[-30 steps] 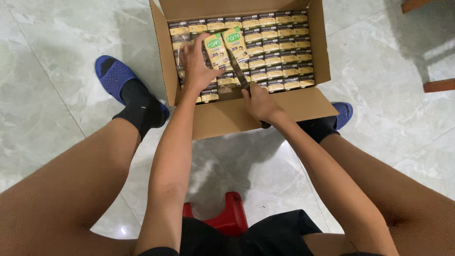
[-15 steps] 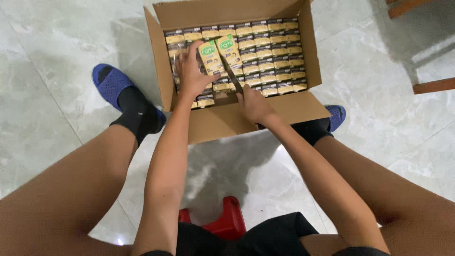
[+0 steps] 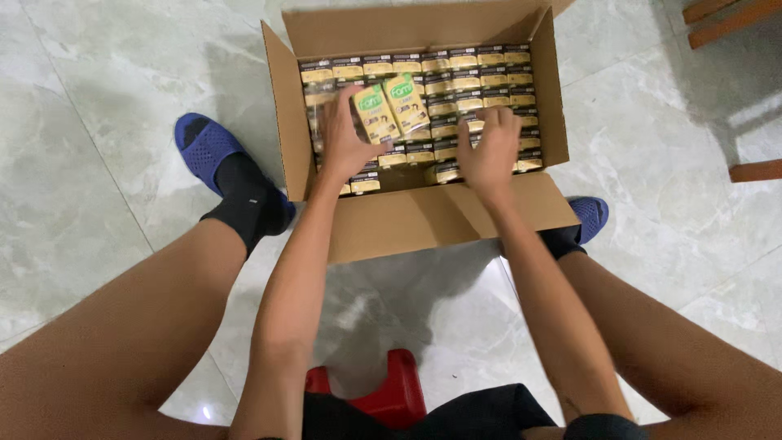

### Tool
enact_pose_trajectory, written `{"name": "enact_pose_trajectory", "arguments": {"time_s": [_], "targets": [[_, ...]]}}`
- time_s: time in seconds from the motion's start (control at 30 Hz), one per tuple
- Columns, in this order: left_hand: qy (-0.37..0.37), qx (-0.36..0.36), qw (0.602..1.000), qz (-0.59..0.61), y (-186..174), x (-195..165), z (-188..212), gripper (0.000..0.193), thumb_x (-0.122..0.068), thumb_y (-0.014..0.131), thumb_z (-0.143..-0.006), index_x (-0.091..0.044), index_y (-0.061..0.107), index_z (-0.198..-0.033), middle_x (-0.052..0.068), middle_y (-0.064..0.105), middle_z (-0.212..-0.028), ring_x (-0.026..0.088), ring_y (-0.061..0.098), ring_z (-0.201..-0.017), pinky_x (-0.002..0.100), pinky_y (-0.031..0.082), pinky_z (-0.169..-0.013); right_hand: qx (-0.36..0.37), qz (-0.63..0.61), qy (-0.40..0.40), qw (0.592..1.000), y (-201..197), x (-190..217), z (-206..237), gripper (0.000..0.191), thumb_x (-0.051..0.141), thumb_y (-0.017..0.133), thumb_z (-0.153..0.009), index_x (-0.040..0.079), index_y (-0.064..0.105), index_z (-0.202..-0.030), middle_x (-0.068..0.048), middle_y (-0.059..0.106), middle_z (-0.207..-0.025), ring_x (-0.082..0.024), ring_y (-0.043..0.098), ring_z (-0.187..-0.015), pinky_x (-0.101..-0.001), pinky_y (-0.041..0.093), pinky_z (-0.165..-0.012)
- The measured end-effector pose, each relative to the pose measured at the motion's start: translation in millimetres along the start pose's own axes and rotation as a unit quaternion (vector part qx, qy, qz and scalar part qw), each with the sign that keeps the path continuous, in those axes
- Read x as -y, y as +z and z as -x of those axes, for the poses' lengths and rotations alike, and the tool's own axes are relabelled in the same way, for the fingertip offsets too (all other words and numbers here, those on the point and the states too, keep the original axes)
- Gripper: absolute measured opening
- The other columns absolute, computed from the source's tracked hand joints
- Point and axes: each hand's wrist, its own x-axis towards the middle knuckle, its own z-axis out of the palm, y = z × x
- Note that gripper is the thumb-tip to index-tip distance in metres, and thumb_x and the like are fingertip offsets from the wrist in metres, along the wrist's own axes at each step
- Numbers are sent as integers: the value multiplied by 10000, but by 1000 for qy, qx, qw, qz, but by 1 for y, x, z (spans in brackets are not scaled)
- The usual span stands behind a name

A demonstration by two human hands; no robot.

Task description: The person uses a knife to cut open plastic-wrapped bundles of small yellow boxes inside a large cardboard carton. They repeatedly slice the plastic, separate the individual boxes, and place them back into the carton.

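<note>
An open cardboard box (image 3: 440,220) stands on the floor between my feet, filled with rows of small yellow and brown drink cartons (image 3: 481,81). My left hand (image 3: 346,143) holds a pack of two yellow-green cartons (image 3: 391,110) tilted above the rows at the box's left side. My right hand (image 3: 487,151) reaches into the middle right of the box, fingers spread and resting on the carton tops, with nothing gripped.
The box sits on a pale marble tile floor (image 3: 106,106). My feet wear black socks and blue slippers, one left (image 3: 204,147) and one right (image 3: 588,213) of the box. A red stool (image 3: 383,399) is under me. Wooden furniture legs (image 3: 733,16) stand at the upper right.
My right hand has moved from beside the held pack to the right, onto the packed cartons. My left hand still holds the pack over the box's left side.
</note>
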Motion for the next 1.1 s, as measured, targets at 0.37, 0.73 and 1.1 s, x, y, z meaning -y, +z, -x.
{"name": "enact_pose_trajectory", "arguments": {"time_s": [0.37, 0.73, 1.1], "targets": [[134, 57, 979, 146, -4, -68, 15, 1024, -71, 965, -699, -96, 354, -1521, 145, 417, -1587, 349, 401, -1510, 446, 355, -1278, 261, -502, 362, 741, 5, 13, -29, 620, 546, 490, -1015, -22, 641, -1211, -110, 744, -1045, -197, 755, -927, -338, 659, -749], [47, -134, 975, 173, 27, -100, 20, 260, -211, 405, -1172, -68, 595, -1277, 95, 648, -1175, 221, 655, -1092, 385, 533, -980, 138, -378, 317, 859, -13, 57, -1, 443, 488, 606, -1018, 63, 732, -1010, 40, 567, -701, -48, 425, -577, -251, 340, -482], [-98, -63, 988, 98, 33, -118, 12, 634, -410, 248, -1143, -36, 564, -742, 44, 476, -591, 220, 501, -576, 418, 414, -630, 4, -415, 313, 854, -11, 43, -1, 504, 370, 560, -1101, -50, 670, -846, 3, 523, -725, -70, 408, -712, -302, 354, -600]]}}
